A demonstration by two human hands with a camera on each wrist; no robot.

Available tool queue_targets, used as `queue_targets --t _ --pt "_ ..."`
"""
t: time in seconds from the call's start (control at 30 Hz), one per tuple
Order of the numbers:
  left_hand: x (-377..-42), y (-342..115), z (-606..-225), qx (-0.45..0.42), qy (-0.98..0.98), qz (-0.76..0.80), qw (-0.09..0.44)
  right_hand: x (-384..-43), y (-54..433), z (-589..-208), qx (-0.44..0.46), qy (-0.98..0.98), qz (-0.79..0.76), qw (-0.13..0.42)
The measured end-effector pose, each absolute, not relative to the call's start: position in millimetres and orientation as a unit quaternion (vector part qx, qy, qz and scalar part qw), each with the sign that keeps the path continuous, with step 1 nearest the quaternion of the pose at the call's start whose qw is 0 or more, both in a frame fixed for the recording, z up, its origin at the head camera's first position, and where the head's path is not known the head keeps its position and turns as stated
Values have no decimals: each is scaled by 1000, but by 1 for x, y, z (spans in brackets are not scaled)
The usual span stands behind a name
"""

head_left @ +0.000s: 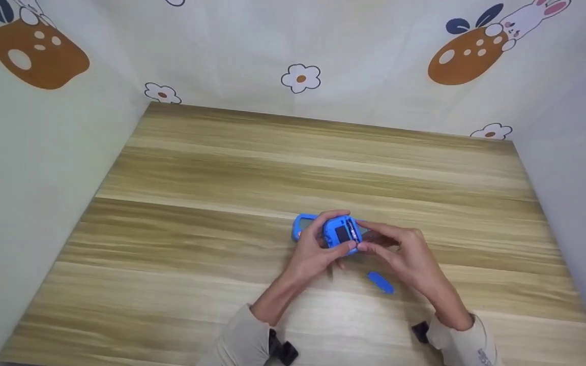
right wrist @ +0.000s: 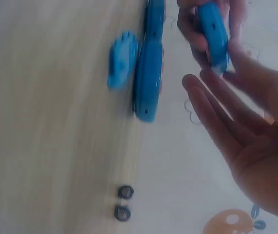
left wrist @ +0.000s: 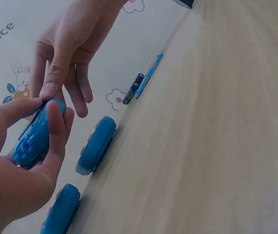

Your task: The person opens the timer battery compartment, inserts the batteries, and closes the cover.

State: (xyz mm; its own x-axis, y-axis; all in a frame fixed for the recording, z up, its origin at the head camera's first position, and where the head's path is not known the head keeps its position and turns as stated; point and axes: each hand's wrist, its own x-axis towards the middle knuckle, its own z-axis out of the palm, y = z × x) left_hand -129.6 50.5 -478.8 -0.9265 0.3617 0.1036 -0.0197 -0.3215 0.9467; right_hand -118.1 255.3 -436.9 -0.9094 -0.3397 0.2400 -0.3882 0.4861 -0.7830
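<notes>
My left hand (head_left: 309, 251) grips a small blue electronic device (head_left: 332, 235), its back turned up. A dark rectangle marks that back, and along its right side lies an open battery compartment (head_left: 352, 231) with a battery visible inside. At that side my right hand (head_left: 412, 254) pinches the device's edge between thumb and index finger, its other fingers extended in the right wrist view. On the table, below the hands, lies a loose blue battery cover (head_left: 380, 282). Two dark batteries (left wrist: 133, 88) lie close to the cover in the left wrist view.
Behind the hands stands a similar blue device (head_left: 297, 229) with a grey screen, partly covered by the left hand. Another blue device (left wrist: 96, 146) shows beside it in the left wrist view. A patterned cloth wall (head_left: 232, 61) borders the wooden table (head_left: 171, 234).
</notes>
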Motion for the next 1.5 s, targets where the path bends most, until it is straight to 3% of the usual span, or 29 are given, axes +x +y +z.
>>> queue_targets --t 0.23,0.6,0.7,0.83,0.9,1.0,1.23,1.5 --pt "-125 58 -478 144 602 782 78 -114 247 -433 75 -824 557 -63" --pt "-122 52 -475 227 642 724 111 -121 259 -438 30 -701 686 -190" --pt "-124 48 -476 233 645 720 102 -122 264 -440 95 -732 652 -172" --pt "-129 44 -479 223 624 741 113 -119 269 -438 191 -811 549 -64" --pt "-131 43 -480 223 610 752 118 -117 271 -435 211 -847 487 -23" --pt "-133 42 -480 219 593 765 125 -110 276 -430 220 -890 399 -6" --pt "-131 42 -479 205 608 757 127 -80 277 -433 153 -962 211 -81" --pt "-130 45 -481 206 603 761 120 -90 283 -442 157 -919 314 -179"
